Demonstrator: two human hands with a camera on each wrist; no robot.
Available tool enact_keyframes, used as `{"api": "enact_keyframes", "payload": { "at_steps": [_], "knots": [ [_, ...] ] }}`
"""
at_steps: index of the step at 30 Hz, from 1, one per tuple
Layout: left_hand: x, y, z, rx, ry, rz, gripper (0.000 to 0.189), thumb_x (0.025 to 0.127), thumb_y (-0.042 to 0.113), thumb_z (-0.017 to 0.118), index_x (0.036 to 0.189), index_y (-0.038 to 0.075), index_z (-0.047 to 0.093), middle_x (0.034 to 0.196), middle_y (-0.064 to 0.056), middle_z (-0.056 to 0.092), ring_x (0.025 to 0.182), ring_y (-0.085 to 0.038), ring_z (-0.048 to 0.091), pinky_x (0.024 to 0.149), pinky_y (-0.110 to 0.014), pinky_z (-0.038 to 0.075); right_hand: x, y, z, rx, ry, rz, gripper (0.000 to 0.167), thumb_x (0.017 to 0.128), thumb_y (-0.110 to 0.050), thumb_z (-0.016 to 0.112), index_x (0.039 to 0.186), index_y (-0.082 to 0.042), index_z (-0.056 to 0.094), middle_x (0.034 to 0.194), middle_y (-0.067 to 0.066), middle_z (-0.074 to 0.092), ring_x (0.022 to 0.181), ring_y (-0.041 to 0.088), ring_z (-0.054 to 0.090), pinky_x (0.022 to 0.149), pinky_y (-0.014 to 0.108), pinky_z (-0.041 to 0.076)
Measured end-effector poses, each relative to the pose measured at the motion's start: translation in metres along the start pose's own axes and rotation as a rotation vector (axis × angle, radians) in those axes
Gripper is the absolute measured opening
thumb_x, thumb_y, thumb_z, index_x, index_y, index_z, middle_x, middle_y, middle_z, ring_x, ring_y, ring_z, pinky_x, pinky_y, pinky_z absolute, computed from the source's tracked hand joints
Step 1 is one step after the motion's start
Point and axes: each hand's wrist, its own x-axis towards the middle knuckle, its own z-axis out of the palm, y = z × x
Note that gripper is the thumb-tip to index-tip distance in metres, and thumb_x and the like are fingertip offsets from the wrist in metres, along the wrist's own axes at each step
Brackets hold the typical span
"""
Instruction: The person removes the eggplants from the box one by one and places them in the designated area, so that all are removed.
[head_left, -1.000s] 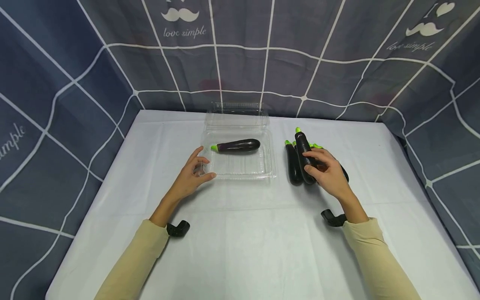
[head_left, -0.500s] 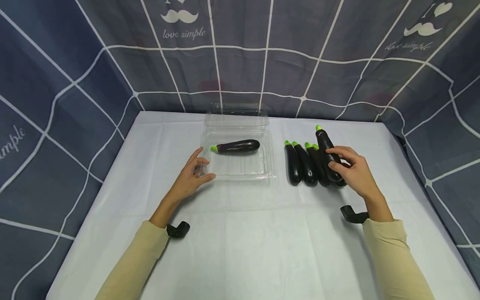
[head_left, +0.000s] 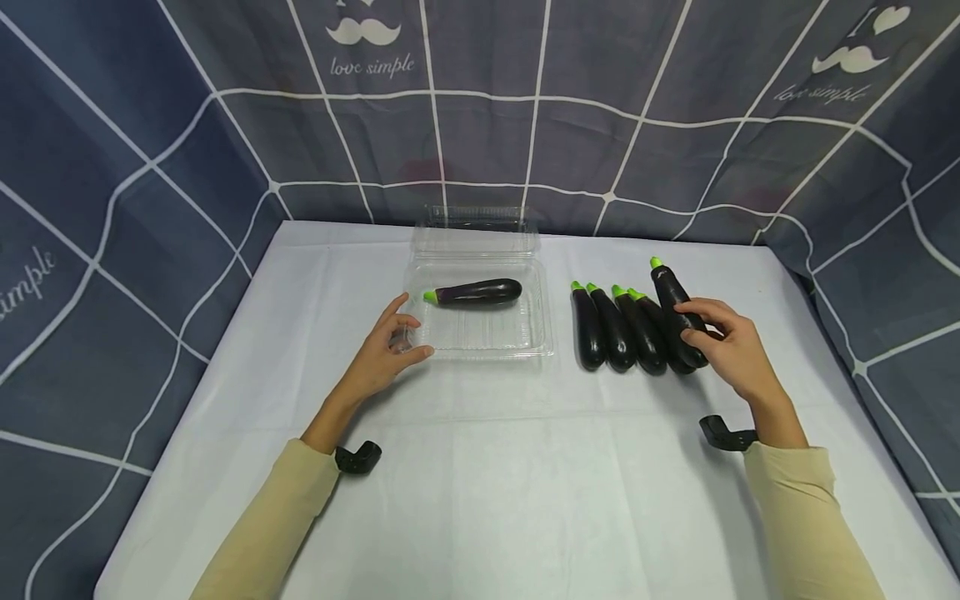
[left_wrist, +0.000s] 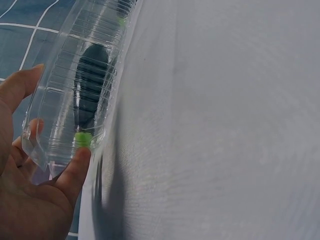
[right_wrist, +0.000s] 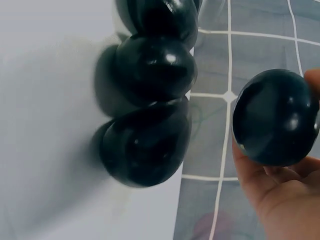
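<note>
In the head view, my right hand (head_left: 733, 348) pinches a dark eggplant (head_left: 667, 287) with a green stem end between thumb and fingers. The right wrist view shows this eggplant (right_wrist: 275, 120) end-on, apart from the others. Several more eggplants (head_left: 618, 332) lie side by side, stems pointing away, to its left. My left hand (head_left: 377, 360) holds the near left corner of a clear plastic clamshell container (head_left: 480, 336), fingers and thumb spread around it. One eggplant (head_left: 483, 292) lies crosswise inside, its stem to the left; the left wrist view shows it through the clear wall (left_wrist: 55, 125).
The container's raised clear lid (head_left: 475, 229) stands at the back of the white-covered table (head_left: 480, 492). Dark grid-patterned curtains (head_left: 480, 137) enclose the back and sides. A black wrist device (head_left: 727, 435) sits at each sleeve cuff.
The right hand has carried its eggplant rightward across the top of the row to the right end, uncovering the others. The left hand and container have stayed put.
</note>
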Motion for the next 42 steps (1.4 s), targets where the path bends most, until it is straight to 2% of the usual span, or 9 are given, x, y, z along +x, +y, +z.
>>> {"api": "enact_keyframes", "payload": {
  "at_steps": [9, 14, 21, 28, 31, 37, 42],
  "knots": [
    [-0.001, -0.001, 0.002, 0.018, 0.005, 0.003, 0.040, 0.090, 0.008, 0.073, 0.116, -0.015, 0.053, 0.163, -0.008, 0.010, 0.115, -0.041, 0.040, 0.097, -0.050, 0.038, -0.004, 0.011, -0.007, -0.027, 0.010, 0.002, 0.035, 0.089, 0.006, 0.062, 0.124, 0.000, 0.065, 0.124, -0.006, 0.055, 0.102, 0.007, 0.049, 0.081, 0.012, 0.040],
    [0.000, -0.001, 0.001, 0.015, 0.006, 0.005, 0.039, 0.090, 0.007, 0.073, 0.115, -0.015, 0.052, 0.163, -0.008, 0.010, 0.114, -0.042, 0.040, 0.101, -0.051, 0.036, -0.002, 0.016, -0.012, -0.040, 0.007, -0.011, 0.035, 0.090, 0.005, 0.062, 0.125, 0.000, 0.065, 0.125, -0.007, 0.054, 0.103, 0.006, 0.050, 0.081, 0.011, 0.039],
    [0.000, -0.001, -0.001, 0.014, 0.004, 0.002, 0.040, 0.091, 0.008, 0.073, 0.116, -0.015, 0.053, 0.164, -0.008, 0.010, 0.116, -0.042, 0.040, 0.105, -0.054, 0.035, 0.000, 0.021, -0.017, -0.080, 0.006, -0.012, 0.034, 0.089, 0.003, 0.062, 0.123, 0.001, 0.065, 0.124, 0.001, 0.056, 0.106, 0.000, 0.047, 0.081, 0.011, 0.037],
    [0.000, 0.000, -0.001, 0.014, 0.000, 0.001, 0.039, 0.091, 0.008, 0.073, 0.116, -0.014, 0.052, 0.164, -0.008, 0.009, 0.115, -0.043, 0.039, 0.108, -0.057, 0.033, 0.000, 0.035, -0.019, -0.081, 0.007, 0.012, 0.034, 0.088, 0.006, 0.061, 0.121, 0.001, 0.065, 0.121, -0.005, 0.055, 0.104, 0.003, 0.048, 0.082, 0.012, 0.037],
    [0.000, 0.000, 0.000, 0.017, 0.000, 0.001, 0.039, 0.091, 0.008, 0.072, 0.116, -0.014, 0.052, 0.164, -0.007, 0.009, 0.116, -0.043, 0.039, 0.107, -0.057, 0.033, 0.001, 0.039, -0.020, -0.079, 0.001, 0.026, 0.034, 0.088, 0.007, 0.061, 0.121, 0.002, 0.065, 0.123, -0.002, 0.056, 0.105, 0.004, 0.047, 0.082, 0.013, 0.037],
    [0.000, 0.000, 0.000, 0.008, -0.001, -0.004, 0.039, 0.091, 0.008, 0.072, 0.116, -0.014, 0.052, 0.164, -0.007, 0.009, 0.117, -0.042, 0.040, 0.109, -0.057, 0.031, 0.003, 0.048, -0.022, -0.103, -0.025, 0.076, 0.034, 0.089, 0.006, 0.061, 0.123, 0.002, 0.063, 0.130, 0.014, 0.054, 0.111, 0.002, 0.044, 0.085, 0.014, 0.035],
    [0.001, 0.001, 0.000, 0.015, 0.000, -0.006, 0.040, 0.091, 0.008, 0.073, 0.116, -0.014, 0.052, 0.164, -0.008, 0.009, 0.118, -0.042, 0.039, 0.107, -0.056, 0.033, 0.004, 0.055, -0.025, -0.107, -0.023, 0.090, 0.035, 0.089, 0.007, 0.060, 0.124, 0.003, 0.062, 0.129, 0.016, 0.053, 0.109, 0.003, 0.044, 0.082, 0.011, 0.035]
  ]
}}
